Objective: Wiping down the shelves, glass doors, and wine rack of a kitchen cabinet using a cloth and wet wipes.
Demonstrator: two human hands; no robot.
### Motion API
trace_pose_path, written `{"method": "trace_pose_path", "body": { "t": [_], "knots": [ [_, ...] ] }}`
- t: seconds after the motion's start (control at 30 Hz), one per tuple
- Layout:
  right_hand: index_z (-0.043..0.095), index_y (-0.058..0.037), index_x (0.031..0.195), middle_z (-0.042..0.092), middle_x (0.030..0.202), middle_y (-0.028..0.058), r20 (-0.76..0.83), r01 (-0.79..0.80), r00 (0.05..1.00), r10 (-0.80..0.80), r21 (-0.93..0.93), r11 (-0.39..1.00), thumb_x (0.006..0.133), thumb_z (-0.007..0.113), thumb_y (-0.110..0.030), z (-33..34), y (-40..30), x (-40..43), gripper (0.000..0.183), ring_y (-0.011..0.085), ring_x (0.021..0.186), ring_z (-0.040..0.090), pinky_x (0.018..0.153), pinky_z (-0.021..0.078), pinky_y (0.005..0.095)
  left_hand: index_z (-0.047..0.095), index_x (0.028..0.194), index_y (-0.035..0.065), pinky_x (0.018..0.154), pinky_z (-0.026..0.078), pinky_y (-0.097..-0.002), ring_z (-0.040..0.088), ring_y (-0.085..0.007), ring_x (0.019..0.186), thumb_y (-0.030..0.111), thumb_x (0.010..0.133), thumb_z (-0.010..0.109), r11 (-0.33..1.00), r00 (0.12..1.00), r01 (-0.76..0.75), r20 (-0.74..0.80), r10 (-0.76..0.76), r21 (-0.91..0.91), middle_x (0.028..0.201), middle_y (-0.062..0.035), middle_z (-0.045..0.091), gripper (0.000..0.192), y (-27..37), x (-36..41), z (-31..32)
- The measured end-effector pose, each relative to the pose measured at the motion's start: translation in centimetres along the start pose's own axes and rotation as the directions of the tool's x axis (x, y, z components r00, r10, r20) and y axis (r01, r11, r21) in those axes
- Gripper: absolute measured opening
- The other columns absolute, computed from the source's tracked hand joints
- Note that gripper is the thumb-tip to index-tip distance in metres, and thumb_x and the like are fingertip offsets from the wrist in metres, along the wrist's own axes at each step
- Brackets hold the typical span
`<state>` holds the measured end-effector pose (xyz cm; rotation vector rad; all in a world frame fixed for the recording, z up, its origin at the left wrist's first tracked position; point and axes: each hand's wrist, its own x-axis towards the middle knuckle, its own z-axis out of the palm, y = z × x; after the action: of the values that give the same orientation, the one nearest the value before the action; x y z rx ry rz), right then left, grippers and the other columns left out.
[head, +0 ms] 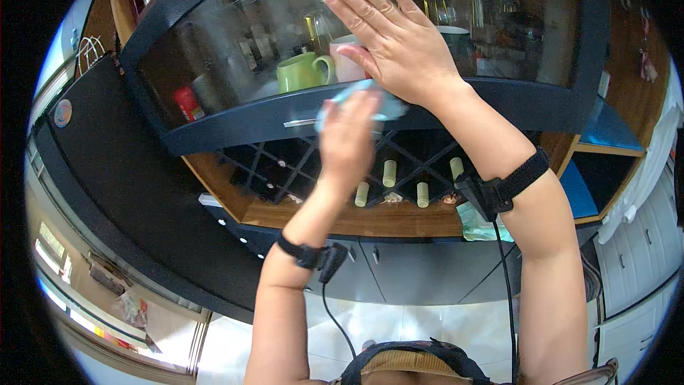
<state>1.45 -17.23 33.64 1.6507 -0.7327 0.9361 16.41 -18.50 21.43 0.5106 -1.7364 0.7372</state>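
Note:
My left hand (347, 141), blurred by motion, holds a light blue cloth (393, 109) against the dark lower frame (507, 93) of a glass cabinet door. A metal handle (300, 123) shows just left of the cloth. Higher up, my right hand (398, 43) lies flat over the glass pane (214, 48), palm towards it and holding nothing; it appears to touch the glass. Behind the pane stand a green mug (296, 72) and a pale pink mug (346, 64), the latter partly hidden by my right hand. Glassware with gold-coloured parts is dimly visible there too.
Below the door, a lattice wine rack holds several bottles with pale necks (389, 174). A soft packet (475, 224) rests on the wooden ledge (320, 223). Black cables (505, 278) hang from both forearm straps. A large dark panel (133, 198) borders the left; white drawers (641, 246) stand right.

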Motion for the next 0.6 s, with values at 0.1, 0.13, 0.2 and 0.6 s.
{"method": "trace_pose_path", "body": {
  "t": [0.1,0.13,0.2,0.6],
  "knots": [
    [0.030,-0.0182,0.147,0.030,0.152,-0.0010,-0.016,-0.009,1.000,0.007,-0.108,0.994,0.095,0.041,-0.046,-1.0,1.7,-0.3,0.060,0.0125,0.141,0.025,0.119,0.0096,0.0361,0.046,0.137,0.0048,0.112,0.023,-0.0421,0.042,-0.0287,0.132,0.018,0.090,0.055,0.992,0.999,-0.021,0.046,0.015,0.122,0.141,-0.0154,0.044,0.050,3.7,1.2,2.5],
    [0.028,-0.0189,0.148,0.030,0.152,-0.0008,-0.008,-0.005,1.000,0.004,-0.131,0.991,0.096,0.041,-0.046,-1.6,2.4,-0.6,0.060,0.0124,0.140,0.027,0.118,0.0117,0.0359,0.038,0.141,0.0018,0.114,0.019,-0.0421,0.034,-0.0289,0.137,0.023,0.093,0.050,0.987,0.991,-0.069,0.127,0.051,0.144,0.146,-0.0159,0.037,0.054,4.2,1.5,2.1],
    [0.029,-0.0111,0.146,0.028,0.153,0.0042,0.027,-0.016,0.999,0.018,-0.086,0.996,0.096,0.041,-0.041,-3.5,4.1,-1.4,0.059,0.0162,0.141,0.024,0.118,0.0114,0.0374,0.034,0.143,0.0015,0.115,0.016,-0.0437,0.029,-0.0307,0.139,0.025,0.094,0.047,0.989,0.977,-0.080,0.208,0.053,0.124,0.148,-0.0179,0.033,0.056,3.1,1.1,1.3],
    [0.027,-0.0047,0.146,0.029,0.152,0.0090,0.027,-0.002,1.000,0.004,-0.083,0.997,0.097,0.043,-0.036,-7.3,9.9,-3.7,0.061,0.0211,0.141,0.025,0.117,0.0131,0.0389,0.025,0.147,0.0029,0.116,0.011,-0.0420,0.018,-0.0285,0.144,0.035,0.094,0.046,0.961,0.877,-0.265,0.435,0.207,0.077,0.153,-0.0160,0.024,0.066,8.6,4.8,4.8]
  ]
}}
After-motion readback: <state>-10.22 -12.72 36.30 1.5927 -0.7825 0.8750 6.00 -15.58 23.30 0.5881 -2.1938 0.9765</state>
